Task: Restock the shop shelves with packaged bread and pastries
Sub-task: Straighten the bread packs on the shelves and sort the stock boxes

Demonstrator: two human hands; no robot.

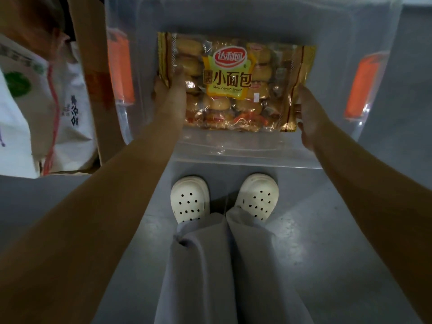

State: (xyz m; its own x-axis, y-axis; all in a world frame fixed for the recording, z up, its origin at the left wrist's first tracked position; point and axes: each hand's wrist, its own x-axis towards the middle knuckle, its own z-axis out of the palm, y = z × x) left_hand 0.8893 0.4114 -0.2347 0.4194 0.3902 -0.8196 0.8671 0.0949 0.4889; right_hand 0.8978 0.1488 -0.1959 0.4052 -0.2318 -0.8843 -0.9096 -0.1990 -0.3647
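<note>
One bread bag [234,83] in clear bin [245,152]

The golden-yellow clear-film packet of mini bread [236,83] shows golden-brown buns, a red oval logo and a yellow label panel with dark brown characters. A pale zigzag border runs along its 9 o'clock end. The clear plastic storage bin [245,150] carries orange latches [120,71] at 9 and 3 o'clock. At 6 o'clock are white clogs [189,199] dotted with dark holes, pale grey trousers [210,265] and the grey floor [327,230]. At 9 o'clock lie white sacks [70,113] with a green disc and a red stripe.
</note>
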